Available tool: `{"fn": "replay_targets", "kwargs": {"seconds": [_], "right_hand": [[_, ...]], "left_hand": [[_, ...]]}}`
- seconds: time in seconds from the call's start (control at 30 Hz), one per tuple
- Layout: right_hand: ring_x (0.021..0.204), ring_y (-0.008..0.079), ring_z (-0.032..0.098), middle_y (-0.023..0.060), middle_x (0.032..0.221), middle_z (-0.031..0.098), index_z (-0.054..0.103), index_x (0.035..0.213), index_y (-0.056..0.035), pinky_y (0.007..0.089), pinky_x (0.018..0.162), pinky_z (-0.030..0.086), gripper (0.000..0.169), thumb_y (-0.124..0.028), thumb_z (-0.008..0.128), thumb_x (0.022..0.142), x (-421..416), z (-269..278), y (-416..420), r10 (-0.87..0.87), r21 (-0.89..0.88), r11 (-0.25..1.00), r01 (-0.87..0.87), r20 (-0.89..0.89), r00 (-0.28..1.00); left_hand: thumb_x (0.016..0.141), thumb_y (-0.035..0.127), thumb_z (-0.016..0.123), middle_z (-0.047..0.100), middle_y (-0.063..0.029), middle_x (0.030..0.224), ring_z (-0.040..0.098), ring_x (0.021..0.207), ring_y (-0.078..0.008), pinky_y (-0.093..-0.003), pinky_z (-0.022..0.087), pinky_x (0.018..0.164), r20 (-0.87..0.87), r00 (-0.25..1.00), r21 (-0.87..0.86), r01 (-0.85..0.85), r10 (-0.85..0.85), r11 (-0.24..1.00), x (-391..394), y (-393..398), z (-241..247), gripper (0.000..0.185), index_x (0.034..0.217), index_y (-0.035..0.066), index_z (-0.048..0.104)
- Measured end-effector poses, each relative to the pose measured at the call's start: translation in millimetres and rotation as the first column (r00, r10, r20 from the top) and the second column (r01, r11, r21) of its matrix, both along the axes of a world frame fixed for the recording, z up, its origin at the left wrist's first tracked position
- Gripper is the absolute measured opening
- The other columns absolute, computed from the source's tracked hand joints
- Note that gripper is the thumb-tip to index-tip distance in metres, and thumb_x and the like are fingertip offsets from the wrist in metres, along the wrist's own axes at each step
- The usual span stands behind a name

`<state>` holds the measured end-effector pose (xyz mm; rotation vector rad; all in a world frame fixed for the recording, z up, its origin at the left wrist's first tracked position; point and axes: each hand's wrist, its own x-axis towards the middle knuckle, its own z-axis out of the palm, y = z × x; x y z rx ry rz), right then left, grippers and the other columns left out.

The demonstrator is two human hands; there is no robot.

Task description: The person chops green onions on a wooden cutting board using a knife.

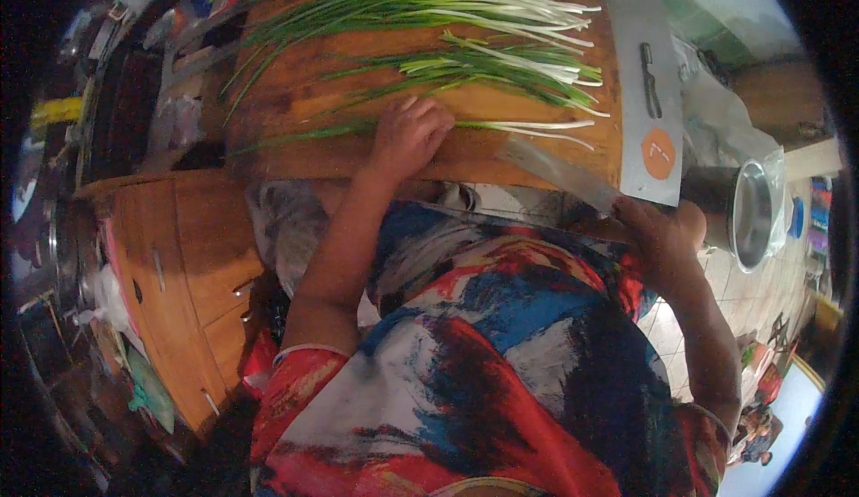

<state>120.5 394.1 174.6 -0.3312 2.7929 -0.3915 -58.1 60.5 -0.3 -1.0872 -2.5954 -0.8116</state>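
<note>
My left hand (415,133) rests on a few thin green onions (537,124) at the near edge of a wooden board (490,104), fingers curled down over their green part. In my right hand (647,228) is a broad-bladed knife (564,173), its blade pointing left over the board's near right edge. Beyond my left hand lies a smaller bunch of green onions (510,71), partly crossed over one another. A larger bunch of green onions (429,10) stretches across the far part of the board, white ends to the right and leaves to the left.
A grey strip (627,47) along the board's right side carries a dark-handled tool (649,81) and an orange patch (658,153). Right of it stands a metal pot (753,215) beside clear plastic. Wooden drawers (201,262) are at the left. Further off at lower right is another person (758,433).
</note>
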Motion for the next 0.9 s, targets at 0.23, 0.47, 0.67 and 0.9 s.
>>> {"fn": "replay_targets", "kwargs": {"seconds": [0.23,0.47,0.67,0.9], "right_hand": [[0.095,0.0399,0.063,0.0190,0.101,0.065,0.051,0.119,-0.0109,0.0471,0.075,0.050,0.045,-0.007,0.067,0.078,-36,-21,-31,-0.049,-0.021,0.998,0.054,0.190,0.980],[0.092,0.0409,0.064,0.0190,0.097,0.065,0.052,0.114,-0.0106,0.0485,0.075,0.051,0.035,-0.008,0.064,0.080,-49,-11,-46,-0.064,0.032,0.998,0.058,0.236,0.970],[0.093,0.0402,0.063,0.0185,0.095,0.065,0.052,0.113,-0.0099,0.0473,0.076,0.051,0.042,-0.016,0.073,0.077,-57,-2,-46,-0.058,0.081,0.996,0.038,0.266,0.962],[0.091,0.0397,0.064,0.0178,0.092,0.065,0.053,0.109,-0.0084,0.0458,0.073,0.049,0.046,-0.022,0.078,0.073,-63,-2,-42,0.024,-0.043,0.999,-0.017,0.173,0.985]], "left_hand": [[0.079,0.020,0.071,0.065,-0.0025,0.094,0.059,0.095,-0.0279,-0.0457,0.046,0.083,-0.073,0.997,-0.012,-0.002,0.001,1.000,-7,4,0,0.013,0.091,0.016,0.070],[0.073,0.019,0.073,0.065,0.0009,0.094,0.059,0.097,-0.0253,-0.0451,0.043,0.089,-0.012,1.000,0.009,0.020,-0.020,1.000,-8,0,-2,0.020,0.092,0.021,0.071],[0.070,0.012,0.073,0.063,0.0023,0.097,0.057,0.102,-0.0256,-0.0453,0.041,0.091,-0.002,1.000,0.017,0.014,-0.014,1.000,-7,1,-6,0.027,0.096,0.021,0.070],[0.065,0.004,0.073,0.063,0.0020,0.103,0.055,0.107,-0.0270,-0.0468,0.039,0.094,-0.003,1.000,-0.011,0.012,-0.012,1.000,-6,0,-4,0.039,0.099,0.022,0.070]]}}
